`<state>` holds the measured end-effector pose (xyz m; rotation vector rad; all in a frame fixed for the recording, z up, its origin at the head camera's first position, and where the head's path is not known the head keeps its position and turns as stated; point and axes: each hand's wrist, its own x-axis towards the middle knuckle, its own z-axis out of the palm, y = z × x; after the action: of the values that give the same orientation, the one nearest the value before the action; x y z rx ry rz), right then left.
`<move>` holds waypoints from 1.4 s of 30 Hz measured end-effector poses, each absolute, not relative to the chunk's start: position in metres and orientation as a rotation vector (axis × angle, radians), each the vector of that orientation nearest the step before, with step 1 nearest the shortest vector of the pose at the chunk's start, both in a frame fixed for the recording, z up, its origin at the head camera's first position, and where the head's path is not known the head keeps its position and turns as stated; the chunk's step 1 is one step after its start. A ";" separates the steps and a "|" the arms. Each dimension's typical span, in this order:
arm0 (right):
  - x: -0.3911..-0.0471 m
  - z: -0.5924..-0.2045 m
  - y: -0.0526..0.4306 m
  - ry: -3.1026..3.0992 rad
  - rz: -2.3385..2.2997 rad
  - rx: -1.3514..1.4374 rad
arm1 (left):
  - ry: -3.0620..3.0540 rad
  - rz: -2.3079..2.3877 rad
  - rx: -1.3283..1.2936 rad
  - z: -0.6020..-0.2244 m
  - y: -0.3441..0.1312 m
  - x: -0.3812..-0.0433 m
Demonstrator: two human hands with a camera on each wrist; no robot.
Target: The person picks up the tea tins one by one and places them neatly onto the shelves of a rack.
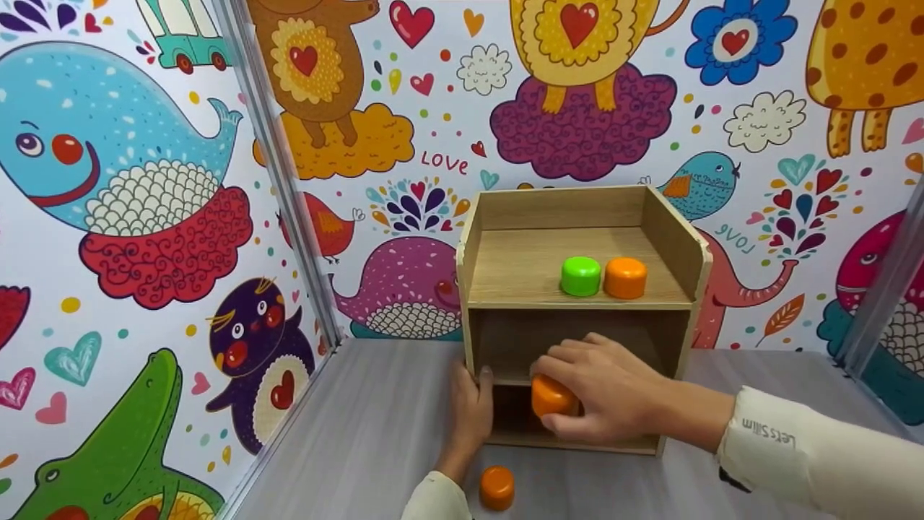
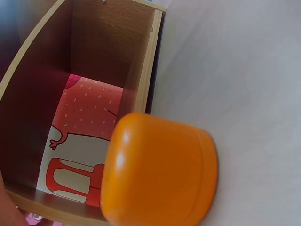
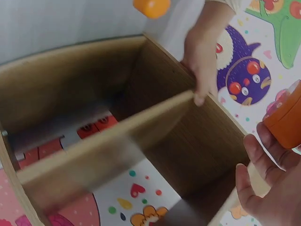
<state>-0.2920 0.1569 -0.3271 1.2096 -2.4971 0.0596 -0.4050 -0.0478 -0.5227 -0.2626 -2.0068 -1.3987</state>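
An orange rounded container [image 1: 553, 397] is gripped by my right hand [image 1: 613, 393], in front of the lower part of a small wooden shelf [image 1: 577, 306]. The right wrist view shows this container [image 3: 286, 117] at the fingers of my right hand [image 3: 275, 183]. My left hand [image 1: 471, 408] holds the shelf's left side panel, its thumb at the front edge by the middle board. From the right wrist, the left hand [image 3: 202, 56] appears at that same edge. Another orange container [image 1: 497, 488] stands on the table near my left wrist and looms large in the left wrist view [image 2: 157, 172].
On the shelf's top board, a green container [image 1: 580, 276] and an orange container [image 1: 625, 278] stand side by side near the front. The grey table [image 1: 375, 404] runs to walls with cartoon animals [image 1: 411, 282]. A metal post [image 1: 281, 173] marks the left corner.
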 end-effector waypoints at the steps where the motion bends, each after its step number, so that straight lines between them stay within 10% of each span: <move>1: -0.292 -0.323 0.157 -2.493 0.064 1.205 | -2.009 -1.403 -0.258 -0.523 -0.048 -0.405; 42: -0.333 -0.232 0.163 -2.347 0.112 1.056 | -2.063 -1.412 -0.282 -0.522 -0.050 -0.405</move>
<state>-0.3326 0.1634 -0.2317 1.0562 -2.3471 0.1124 -0.4048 -0.0500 -0.5219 -0.2815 -2.0627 -1.4123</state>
